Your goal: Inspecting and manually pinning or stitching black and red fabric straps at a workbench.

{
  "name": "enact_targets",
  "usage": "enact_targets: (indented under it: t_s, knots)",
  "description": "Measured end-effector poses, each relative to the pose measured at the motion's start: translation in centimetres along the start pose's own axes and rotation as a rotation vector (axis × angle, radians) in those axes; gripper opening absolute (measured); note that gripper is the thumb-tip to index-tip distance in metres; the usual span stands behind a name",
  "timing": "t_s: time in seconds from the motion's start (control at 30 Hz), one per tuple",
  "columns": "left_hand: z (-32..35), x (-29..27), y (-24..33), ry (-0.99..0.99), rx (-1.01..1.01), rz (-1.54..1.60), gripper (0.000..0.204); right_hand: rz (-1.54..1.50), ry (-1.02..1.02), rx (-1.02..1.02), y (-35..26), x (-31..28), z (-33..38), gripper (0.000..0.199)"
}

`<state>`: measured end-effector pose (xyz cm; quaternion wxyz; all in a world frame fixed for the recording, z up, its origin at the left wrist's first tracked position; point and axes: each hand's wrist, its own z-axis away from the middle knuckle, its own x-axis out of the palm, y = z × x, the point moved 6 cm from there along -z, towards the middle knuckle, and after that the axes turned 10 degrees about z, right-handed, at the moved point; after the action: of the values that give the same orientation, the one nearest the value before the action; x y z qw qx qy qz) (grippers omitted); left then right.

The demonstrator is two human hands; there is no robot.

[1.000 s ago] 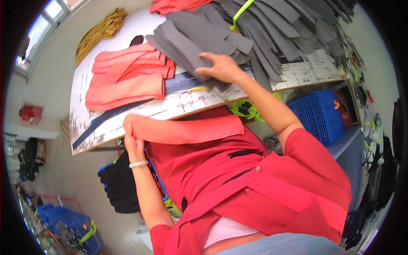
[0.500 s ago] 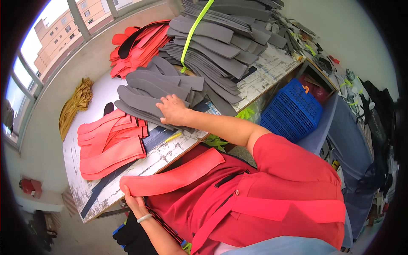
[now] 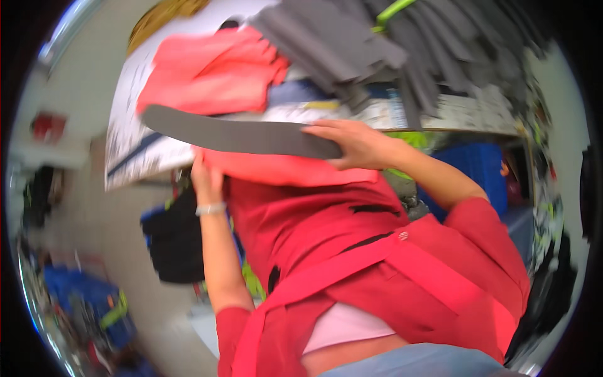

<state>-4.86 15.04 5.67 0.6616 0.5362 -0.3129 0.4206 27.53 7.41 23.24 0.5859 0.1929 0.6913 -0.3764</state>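
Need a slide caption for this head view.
Right hand holding a grey strip, partly hiding the coral strip in the left hand.

Noting pale left wall (image 3: 94, 81), visibly blurred. Catching bright light at a window edge (image 3: 65, 28), upper left. Seeing worn white tabletop (image 3: 127, 135) with dark scuffs, reaching across the upper middle. Marking grey-beige floor (image 3: 119, 220) at lower left. Observing pale right wall (image 3: 568, 119) beyond the tabletop's right end.

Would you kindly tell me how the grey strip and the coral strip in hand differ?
The grey strip is in the right hand, the coral strip in the left hand. The grey strip shows almost whole; the coral strip is partly hidden behind it. Both are long.
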Motion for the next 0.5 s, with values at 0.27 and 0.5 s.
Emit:
enact_targets:
  t_s: [0.27,0.5]
  knots:
    - [3.5,1.1,2.1,-0.015,0.164,-0.044,0.030,-0.087,-0.442,0.082,-0.9,5.0,1.2,0.084]
    - [10.1,9.4,-1.8,-0.006,0.358,-0.212,0.024,-0.534,0.220,0.197,-5.3,8.6,-9.3,0.040]
